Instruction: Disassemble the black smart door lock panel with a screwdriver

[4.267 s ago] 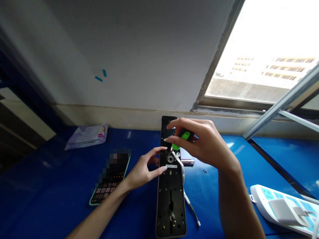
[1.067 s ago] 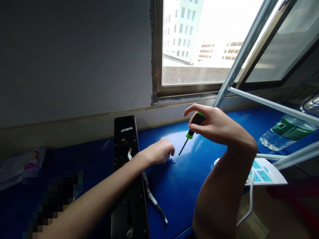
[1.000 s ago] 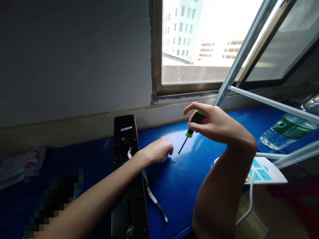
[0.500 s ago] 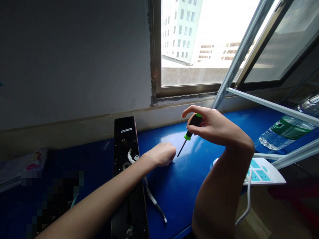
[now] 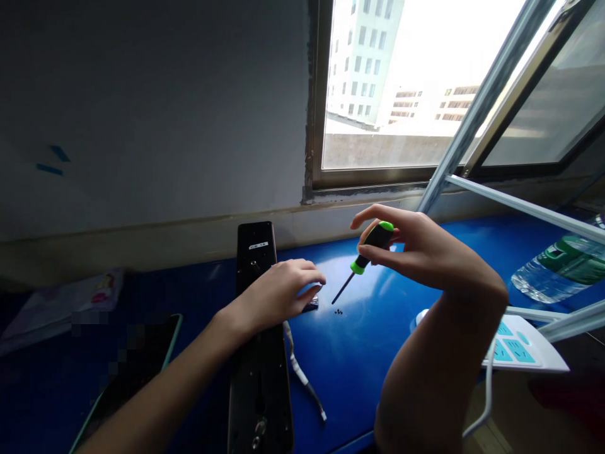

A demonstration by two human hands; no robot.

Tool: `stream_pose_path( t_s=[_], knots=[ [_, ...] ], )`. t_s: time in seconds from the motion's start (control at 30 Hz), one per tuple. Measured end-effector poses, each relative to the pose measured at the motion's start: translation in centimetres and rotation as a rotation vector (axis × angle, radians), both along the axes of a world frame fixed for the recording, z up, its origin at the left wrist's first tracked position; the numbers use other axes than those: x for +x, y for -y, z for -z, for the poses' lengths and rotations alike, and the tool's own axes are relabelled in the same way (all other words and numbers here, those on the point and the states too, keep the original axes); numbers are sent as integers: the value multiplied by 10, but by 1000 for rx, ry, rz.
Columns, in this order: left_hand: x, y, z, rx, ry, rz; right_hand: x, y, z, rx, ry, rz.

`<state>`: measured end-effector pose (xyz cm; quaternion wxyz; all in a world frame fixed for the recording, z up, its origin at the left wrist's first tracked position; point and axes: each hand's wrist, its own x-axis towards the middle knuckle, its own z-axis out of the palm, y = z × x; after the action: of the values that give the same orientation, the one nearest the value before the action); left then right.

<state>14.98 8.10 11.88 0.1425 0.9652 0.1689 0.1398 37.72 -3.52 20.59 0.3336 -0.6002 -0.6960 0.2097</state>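
Note:
A long black lock panel (image 5: 259, 372) lies lengthwise on the blue table (image 5: 378, 340). My left hand (image 5: 276, 293) hovers over its upper part with the fingers curled together, the tips by a small metal piece (image 5: 312, 304) at the panel's right edge; what they pinch is hidden. My right hand (image 5: 425, 249) is closed on a small screwdriver (image 5: 371, 246) with a black and green handle, raised above the table, tip pointing down-left. A few tiny dark screws (image 5: 338, 311) lie just below the tip. A white ribbon cable (image 5: 302, 375) trails from the panel.
A phone (image 5: 137, 369) lies at the left, with a flat packet (image 5: 61, 302) behind it by the wall. A white power strip (image 5: 517, 337) with a cord sits at the right edge, and a water bottle (image 5: 558, 268) lies beyond. An open window frame (image 5: 496, 195) juts over the table.
My left hand has drawn back left from the loose screws to the panel. The right hand still holds the screwdriver in about the same spot. The view has shifted slightly left.

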Motion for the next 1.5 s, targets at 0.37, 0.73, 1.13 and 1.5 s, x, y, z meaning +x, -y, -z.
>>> stream_pose_path(
  t_s=[0.37, 0.73, 1.13, 1.5],
  knots=[
    [-107, 14, 48, 76, 539, -272, -59, -15, -11, 269, 130, -283],
    [-116, 45, 90, 35, 428, -204, -99, -27, -10, 194, 272, -388],
    [-111, 51, 87, 32, 440, -221, -115, -25, -8, 313, 385, -307],
    [-107, 47, 91, -360, 370, -455, -145, -19, 4, 258, 296, -185]
  ],
)
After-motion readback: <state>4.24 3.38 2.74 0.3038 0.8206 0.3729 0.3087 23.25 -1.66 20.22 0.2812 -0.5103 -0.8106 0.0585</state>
